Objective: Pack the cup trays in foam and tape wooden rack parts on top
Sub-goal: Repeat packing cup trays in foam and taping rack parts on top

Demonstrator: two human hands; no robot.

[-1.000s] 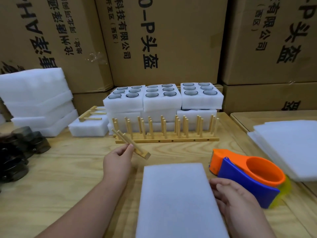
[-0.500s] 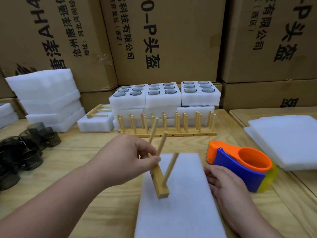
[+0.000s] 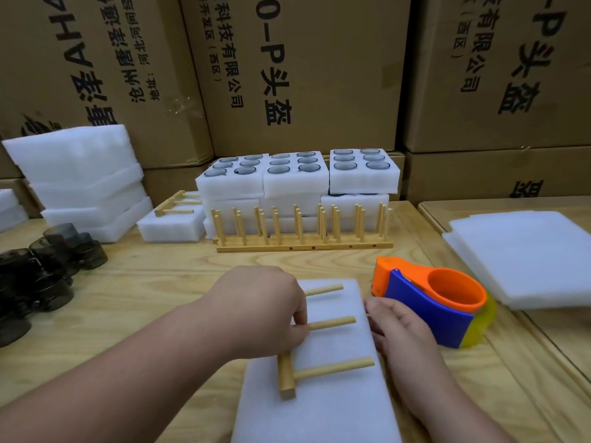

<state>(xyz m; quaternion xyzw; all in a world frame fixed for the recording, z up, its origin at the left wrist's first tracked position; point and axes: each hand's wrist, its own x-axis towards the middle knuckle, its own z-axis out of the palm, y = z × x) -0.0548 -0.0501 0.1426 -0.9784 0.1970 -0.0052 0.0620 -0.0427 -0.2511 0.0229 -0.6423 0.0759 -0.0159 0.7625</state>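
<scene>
**Wooden rack part laid on a foam-wrapped tray, tape dispenser within reach of the right hand**

The left hand reaches across a white rectangular foam-wrapped block lying on the pale wooden table. Its fingers are curled down, pinching a light wooden rack part with three round pegs. The piece lies flat on the foam. Its square base bar runs away from the viewer, mostly under the fingers, and its pegs point rightward, away from the fingertips, toward the right hand.

The right hand rests against the right edge of the foam block, fingers loosely bent, gripping nothing that can be seen. Just beyond its knuckles, to the right, sits an orange and blue plastic tape dispenser, far closer to this hand than to the left.

The likely next step is taping: a strip would cross the pegs, so the left hand would have to hold the part down.
</scene>
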